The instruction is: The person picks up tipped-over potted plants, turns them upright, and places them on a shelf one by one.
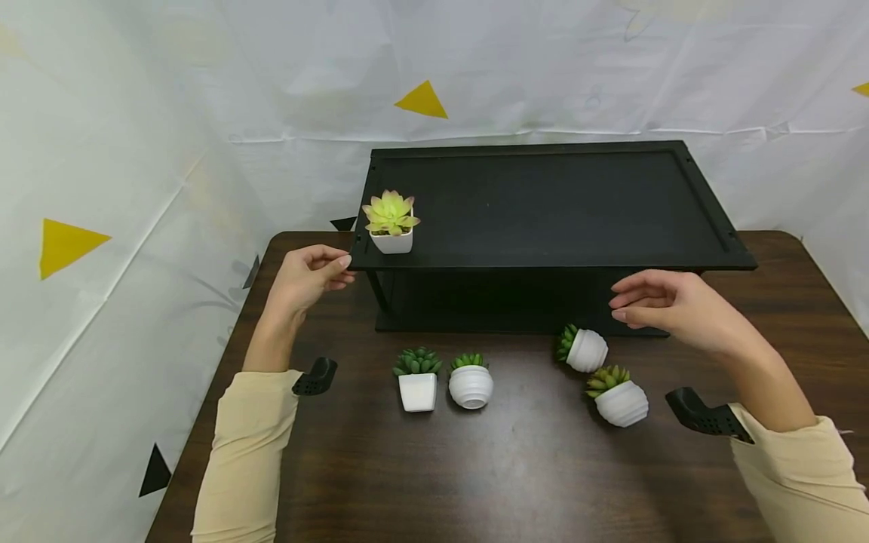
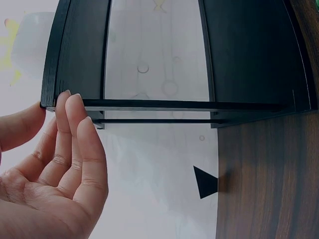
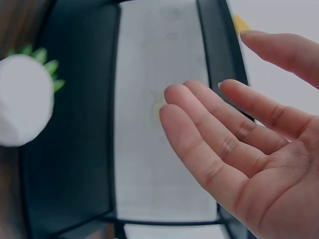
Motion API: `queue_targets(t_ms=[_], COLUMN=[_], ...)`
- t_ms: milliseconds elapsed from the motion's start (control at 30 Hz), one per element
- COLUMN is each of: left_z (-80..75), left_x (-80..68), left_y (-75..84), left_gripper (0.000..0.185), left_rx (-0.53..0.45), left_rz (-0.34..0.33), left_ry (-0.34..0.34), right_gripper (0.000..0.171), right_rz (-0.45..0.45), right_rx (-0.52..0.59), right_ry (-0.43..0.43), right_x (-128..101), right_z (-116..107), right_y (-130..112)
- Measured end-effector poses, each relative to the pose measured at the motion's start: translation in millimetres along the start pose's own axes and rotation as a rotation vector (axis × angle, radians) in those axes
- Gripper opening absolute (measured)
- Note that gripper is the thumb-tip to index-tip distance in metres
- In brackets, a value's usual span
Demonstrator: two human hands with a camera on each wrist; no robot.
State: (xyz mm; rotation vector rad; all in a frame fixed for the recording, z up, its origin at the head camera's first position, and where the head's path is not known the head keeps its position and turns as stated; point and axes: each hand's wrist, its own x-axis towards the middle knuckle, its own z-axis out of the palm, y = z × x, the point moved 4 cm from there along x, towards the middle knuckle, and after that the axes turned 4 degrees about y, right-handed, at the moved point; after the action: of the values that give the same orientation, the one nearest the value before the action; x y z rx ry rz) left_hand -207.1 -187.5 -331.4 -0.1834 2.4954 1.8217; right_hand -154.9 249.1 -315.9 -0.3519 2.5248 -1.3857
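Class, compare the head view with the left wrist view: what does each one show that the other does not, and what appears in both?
Only the head view shows the yellow-green succulent on the shelf's top, four small potted succulents on the brown table, among them the tipped pot, and the right hand, open and holding nothing.

Only the left wrist view shows the left hand's fingertips against the shelf's corner edge, and the open gap under the top board.

Both show the left hand, the black shelf and the table.
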Motion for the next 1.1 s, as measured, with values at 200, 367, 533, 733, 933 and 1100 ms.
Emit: queue_targets(t_ms=[200,367,533,733,933,1100], left_z=[-0.1,-0.1,-0.1,-0.8,-1.9,-1.5], left_x=[-0.4,-0.9,-1.1,-1.4,-1.6,-2.2], left_y=[0.7,2.0,2.9,3.2,2.9,3.6], left_gripper=[0.027,0.028,0.028,0.029,0.029,0.028], left_rx=[-0.004,0.002,0.011,0.013,0.016,0.016], left_rz=[-0.004,0.000,0.000,-0.005,-0.007,-0.001], left_ry=[-0.003,-0.005,-0.002,-0.003,0.003,0.000], right_gripper=[0.036,0.038,0.041,0.040,0.044,0.044], right_rz=[0.074,0.097,0.109,0.116,0.160,0.185], right_rx=[-0.005,0.022,-0.043,-0.105,-0.137,-0.125], right_ry=[-0.016,-0.036,-0.043,-0.056,-0.072,-0.101], right_x=[-14.1,-21.9,-28.3,-34.3,-36.0,-37.5], right_z=[0.8,5.4,10.7,19.1,27.2,32.5], right_y=[24.4,37.9,48.1,64.9,76.6,86.3])
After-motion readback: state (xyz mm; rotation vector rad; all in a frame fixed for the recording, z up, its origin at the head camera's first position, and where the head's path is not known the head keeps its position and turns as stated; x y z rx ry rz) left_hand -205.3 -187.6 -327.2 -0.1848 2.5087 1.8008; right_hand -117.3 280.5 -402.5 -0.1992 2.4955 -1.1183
